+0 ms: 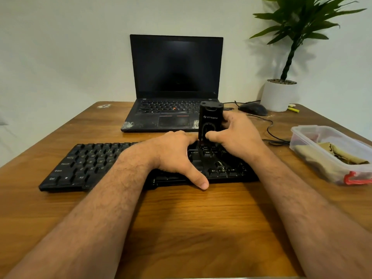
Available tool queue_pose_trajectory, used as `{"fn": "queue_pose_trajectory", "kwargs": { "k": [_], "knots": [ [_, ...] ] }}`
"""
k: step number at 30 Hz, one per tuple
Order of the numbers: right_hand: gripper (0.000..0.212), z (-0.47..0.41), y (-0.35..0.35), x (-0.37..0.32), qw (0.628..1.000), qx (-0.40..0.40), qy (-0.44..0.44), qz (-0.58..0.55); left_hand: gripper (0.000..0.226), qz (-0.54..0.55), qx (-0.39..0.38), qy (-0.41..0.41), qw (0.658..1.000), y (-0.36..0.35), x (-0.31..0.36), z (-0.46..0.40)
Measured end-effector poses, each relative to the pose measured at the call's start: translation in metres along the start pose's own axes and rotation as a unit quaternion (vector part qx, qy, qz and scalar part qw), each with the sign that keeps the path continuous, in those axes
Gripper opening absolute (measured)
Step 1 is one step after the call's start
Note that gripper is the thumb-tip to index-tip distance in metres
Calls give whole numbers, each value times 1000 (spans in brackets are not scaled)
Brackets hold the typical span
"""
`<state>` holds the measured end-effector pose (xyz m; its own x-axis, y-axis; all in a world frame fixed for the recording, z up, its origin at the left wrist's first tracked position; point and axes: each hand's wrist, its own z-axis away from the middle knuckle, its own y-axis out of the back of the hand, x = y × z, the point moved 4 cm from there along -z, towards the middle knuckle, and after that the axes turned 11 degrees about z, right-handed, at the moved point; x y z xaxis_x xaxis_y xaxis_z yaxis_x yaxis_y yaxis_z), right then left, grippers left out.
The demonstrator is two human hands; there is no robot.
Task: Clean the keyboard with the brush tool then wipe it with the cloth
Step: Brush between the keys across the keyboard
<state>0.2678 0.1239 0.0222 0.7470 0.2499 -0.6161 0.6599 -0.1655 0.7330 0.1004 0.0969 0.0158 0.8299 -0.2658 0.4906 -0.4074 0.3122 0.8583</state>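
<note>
A black keyboard (86,164) lies across the wooden table (181,218) in front of me. My right hand (235,135) grips a black block-shaped brush tool (210,119) and holds it upright with its lower end on the keys near the Enter key. My left hand (177,156) rests palm down on the middle of the keyboard, thumb reaching over its front edge onto the table. A tan folded cloth (340,156) lies in a clear plastic container (314,158) at the right. The brush bristles are hidden between my hands.
A dusty open laptop (175,87) with a dark screen stands behind the keyboard. A black mouse (253,108) and its cable lie to the back right, next to a white pot with a plant (278,95). A wall stands close behind.
</note>
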Motion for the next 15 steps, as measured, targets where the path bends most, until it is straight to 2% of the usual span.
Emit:
{"fn": "queue_pose_trajectory", "kwargs": {
  "k": [4,8,12,15],
  "knots": [
    [46,-4,8,3,998,52,-24,25,127,-3,-2,9,1000,-1,1,1],
    [46,4,3,-1,1000,-3,2,1,125,3,0,-4,1000,0,4,2],
    [46,2,15,5,998,51,-26,9,125,11,3,9,1000,-1,4,2],
    [45,11,15,3,999,-5,-8,-46,118,28,0,1,1000,-2,3,1]
  ]
}}
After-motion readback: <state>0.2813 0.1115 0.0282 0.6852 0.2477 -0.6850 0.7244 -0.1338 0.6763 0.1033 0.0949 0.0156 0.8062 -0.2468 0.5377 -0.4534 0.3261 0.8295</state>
